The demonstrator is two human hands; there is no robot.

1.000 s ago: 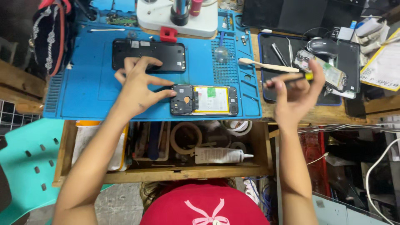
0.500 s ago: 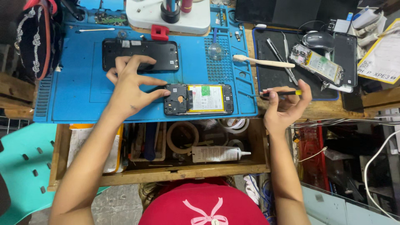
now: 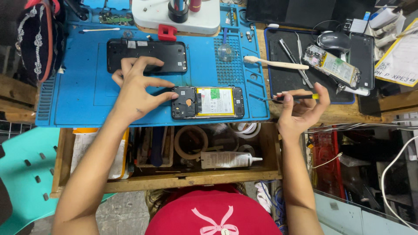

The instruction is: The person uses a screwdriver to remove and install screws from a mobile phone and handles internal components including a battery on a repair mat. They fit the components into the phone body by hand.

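An opened phone (image 3: pixel 208 102) with a yellow-edged battery lies near the front of the blue work mat (image 3: pixel 78 87). My left hand (image 3: pixel 137 89) rests on the mat, fingertips pressing on the phone's left end. My right hand (image 3: pixel 300 111) hovers past the mat's right edge, palm up, pinching a small screwdriver (image 3: pixel 291 98) with a yellow and black handle; its tip points left toward the phone. A black phone back cover (image 3: pixel 148 55) lies just beyond my left hand.
A white microscope base (image 3: pixel 176 15) stands at the back. On a dark mat (image 3: pixel 287 76) at right lie a toothbrush (image 3: pixel 270 63), tweezers, a second opened phone (image 3: pixel 333 65) and a mouse (image 3: pixel 334 41). An open wooden drawer (image 3: pixel 191 174) below holds tape rolls and a glue tube (image 3: pixel 228 159).
My right hand has come down from the dark mat with the screwdriver and turned palm up nearer the phone. The left hand stays on the phone's end.
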